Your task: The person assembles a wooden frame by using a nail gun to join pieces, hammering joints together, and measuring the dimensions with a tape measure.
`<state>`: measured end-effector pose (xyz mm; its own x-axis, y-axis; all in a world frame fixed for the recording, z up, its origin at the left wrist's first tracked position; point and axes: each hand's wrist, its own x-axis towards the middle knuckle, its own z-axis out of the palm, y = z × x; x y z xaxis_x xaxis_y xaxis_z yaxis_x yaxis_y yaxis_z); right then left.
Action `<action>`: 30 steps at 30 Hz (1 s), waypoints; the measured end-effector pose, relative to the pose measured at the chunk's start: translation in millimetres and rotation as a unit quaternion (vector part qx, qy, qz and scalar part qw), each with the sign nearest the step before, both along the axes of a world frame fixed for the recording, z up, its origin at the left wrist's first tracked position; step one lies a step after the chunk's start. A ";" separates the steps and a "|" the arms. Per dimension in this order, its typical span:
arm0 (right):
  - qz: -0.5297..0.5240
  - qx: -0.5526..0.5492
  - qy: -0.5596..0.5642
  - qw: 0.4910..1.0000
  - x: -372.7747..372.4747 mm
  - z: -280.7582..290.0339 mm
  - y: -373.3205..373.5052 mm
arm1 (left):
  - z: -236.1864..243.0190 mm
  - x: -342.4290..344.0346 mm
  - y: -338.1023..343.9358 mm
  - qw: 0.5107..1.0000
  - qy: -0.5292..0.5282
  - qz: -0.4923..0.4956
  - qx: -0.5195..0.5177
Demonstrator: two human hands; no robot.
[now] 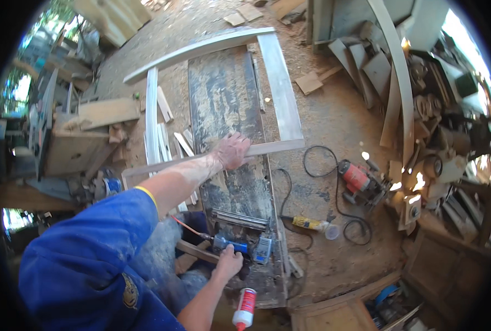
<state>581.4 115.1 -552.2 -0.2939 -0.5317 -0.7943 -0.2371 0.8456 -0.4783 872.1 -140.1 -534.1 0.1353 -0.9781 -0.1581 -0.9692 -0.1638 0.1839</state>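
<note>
A pale wooden frame [278, 88] lies across a long, dusty, dark board [220, 94]. My left hand [232, 150] grips the near rail of the frame, fingers curled over it. Lower down, my right hand [227, 263] has its fingers on the handle of a blue and silver nail gun [262, 249] with a thin red hose. Shiny strips, seemingly nails [239, 222], lie on the board above the tool. A white and red glue bottle [245, 306] is at the board's near end.
A red router [355, 179] with black cable and a yellow power tool [309, 223] lie on the sawdust-covered floor at right. Stacked offcuts [372, 71] line the right side. A wooden box [77, 151] and machinery stand at left; panel doors [438, 265] lie at lower right.
</note>
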 end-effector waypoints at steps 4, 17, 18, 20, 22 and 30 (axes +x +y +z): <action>-0.076 0.003 0.010 0.997 22.3 94.6 -18.2 | -1.2 -7.4 1.3 0.999 -0.004 0.005 0.032; -0.217 0.044 0.137 0.966 18.4 12.1 50.4 | 12.6 -11.8 -7.7 0.999 0.028 -0.016 0.000; -0.290 0.039 0.053 0.955 16.8 35.3 40.9 | 14.4 -5.1 -2.5 1.000 0.024 -0.010 0.003; -0.398 0.017 -0.017 0.917 17.8 72.3 20.9 | 12.6 1.0 -0.4 0.999 0.038 -0.020 -0.008; -0.465 -0.010 0.001 0.885 29.7 94.2 6.3 | 5.1 4.2 1.3 0.998 0.056 -0.026 -0.023; -0.367 -0.110 -0.130 0.915 92.2 111.1 -94.4 | -6.4 12.8 3.0 0.984 0.163 0.010 -0.067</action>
